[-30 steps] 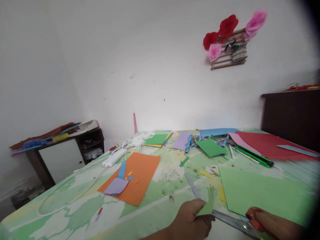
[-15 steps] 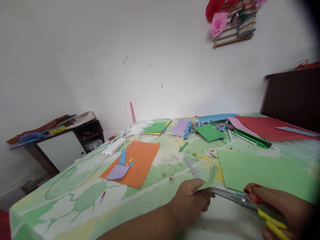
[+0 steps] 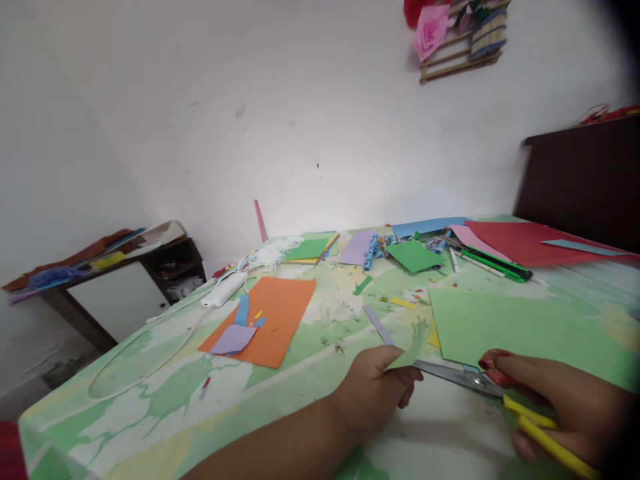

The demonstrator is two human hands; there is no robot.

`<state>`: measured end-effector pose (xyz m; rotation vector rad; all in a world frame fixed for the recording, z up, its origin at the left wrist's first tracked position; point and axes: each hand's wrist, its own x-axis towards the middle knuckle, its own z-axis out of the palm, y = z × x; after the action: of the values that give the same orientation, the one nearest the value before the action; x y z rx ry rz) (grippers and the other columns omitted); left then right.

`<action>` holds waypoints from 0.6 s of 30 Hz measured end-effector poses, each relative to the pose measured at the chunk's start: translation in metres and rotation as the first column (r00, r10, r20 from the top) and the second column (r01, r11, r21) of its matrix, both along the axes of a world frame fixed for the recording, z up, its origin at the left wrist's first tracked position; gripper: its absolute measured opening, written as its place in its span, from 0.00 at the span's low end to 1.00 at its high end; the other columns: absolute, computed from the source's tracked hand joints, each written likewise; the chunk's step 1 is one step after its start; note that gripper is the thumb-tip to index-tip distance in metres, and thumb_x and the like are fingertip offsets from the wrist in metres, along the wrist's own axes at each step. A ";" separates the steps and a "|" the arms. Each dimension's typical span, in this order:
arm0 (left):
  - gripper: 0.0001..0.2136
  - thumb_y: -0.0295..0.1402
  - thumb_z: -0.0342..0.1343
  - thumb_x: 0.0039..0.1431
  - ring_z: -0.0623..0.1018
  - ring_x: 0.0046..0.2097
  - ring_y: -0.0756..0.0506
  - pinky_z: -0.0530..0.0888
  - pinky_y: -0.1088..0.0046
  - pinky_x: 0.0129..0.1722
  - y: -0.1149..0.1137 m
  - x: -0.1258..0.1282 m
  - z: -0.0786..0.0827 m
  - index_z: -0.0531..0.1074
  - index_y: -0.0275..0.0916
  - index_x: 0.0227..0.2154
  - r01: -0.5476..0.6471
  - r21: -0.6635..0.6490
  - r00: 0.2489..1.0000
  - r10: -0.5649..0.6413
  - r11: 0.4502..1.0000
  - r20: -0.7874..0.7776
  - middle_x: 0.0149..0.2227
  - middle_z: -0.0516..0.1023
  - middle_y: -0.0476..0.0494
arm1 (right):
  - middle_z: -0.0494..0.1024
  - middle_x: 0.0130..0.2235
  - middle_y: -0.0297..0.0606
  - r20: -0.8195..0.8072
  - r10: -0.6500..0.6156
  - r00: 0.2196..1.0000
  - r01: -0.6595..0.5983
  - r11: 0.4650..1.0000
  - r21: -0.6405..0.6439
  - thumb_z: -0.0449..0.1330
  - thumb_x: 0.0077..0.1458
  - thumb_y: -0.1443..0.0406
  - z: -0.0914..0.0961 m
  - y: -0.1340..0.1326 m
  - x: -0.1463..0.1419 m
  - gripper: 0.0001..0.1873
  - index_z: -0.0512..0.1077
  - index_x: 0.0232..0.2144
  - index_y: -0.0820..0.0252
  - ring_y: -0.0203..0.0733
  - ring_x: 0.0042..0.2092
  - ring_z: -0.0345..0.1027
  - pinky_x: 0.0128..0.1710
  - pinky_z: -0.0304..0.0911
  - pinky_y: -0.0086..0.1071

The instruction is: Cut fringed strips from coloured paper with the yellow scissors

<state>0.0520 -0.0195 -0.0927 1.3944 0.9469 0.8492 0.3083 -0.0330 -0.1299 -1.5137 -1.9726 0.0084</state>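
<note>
My left hand (image 3: 379, 389) pinches a small light-green paper piece (image 3: 413, 347) just above the table near its front edge. My right hand (image 3: 560, 407) grips yellow-handled scissors (image 3: 467, 378), whose metal blades point left and meet the paper piece between the two hands. A large light-green sheet (image 3: 520, 330) lies on the table right behind the scissors. Both hands are closed on what they hold.
An orange sheet (image 3: 273, 313) with purple and blue scraps lies to the left. Coloured papers, pens (image 3: 493, 265) and a red sheet (image 3: 530, 241) crowd the far side. A white cord and plug (image 3: 223, 291) run along the left. A side table (image 3: 100, 280) stands at left.
The view has tipped down and both hands and forearms have come further into the picture. The scissors' yellow handles now show. The hands keep their hold on the paper piece and scissors.
</note>
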 end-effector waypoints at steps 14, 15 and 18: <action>0.20 0.53 0.57 0.49 0.59 0.20 0.54 0.56 0.74 0.24 0.003 -0.001 -0.007 0.64 0.40 0.22 0.087 0.055 0.994 -0.091 0.995 0.058 0.15 0.60 0.56 | 0.82 0.44 0.36 0.038 0.198 0.979 -0.177 0.935 -0.306 0.64 0.40 0.59 0.009 0.006 0.007 0.14 0.75 0.34 0.41 0.63 0.51 0.72 0.36 0.73 0.40; 0.21 0.53 0.57 0.49 0.59 0.19 0.54 0.56 0.74 0.23 0.003 -0.001 -0.008 0.64 0.39 0.22 0.096 0.058 0.993 -0.099 0.994 0.057 0.14 0.60 0.56 | 0.81 0.44 0.36 0.036 0.197 0.980 -0.177 0.935 -0.308 0.64 0.40 0.59 0.009 0.006 0.008 0.14 0.75 0.35 0.42 0.63 0.52 0.72 0.36 0.74 0.41; 0.22 0.55 0.58 0.49 0.59 0.19 0.55 0.55 0.74 0.23 0.004 -0.001 -0.009 0.64 0.39 0.23 0.107 0.041 0.992 -0.109 0.993 0.064 0.14 0.60 0.56 | 0.81 0.44 0.36 0.040 0.186 0.982 -0.166 0.940 -0.298 0.64 0.40 0.59 0.006 0.007 0.009 0.14 0.75 0.35 0.41 0.64 0.52 0.72 0.38 0.74 0.42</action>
<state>0.0506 -0.0160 -0.1013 1.4278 0.8015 0.8302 0.3169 -0.0259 -0.1236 -1.5271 -2.2329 0.3451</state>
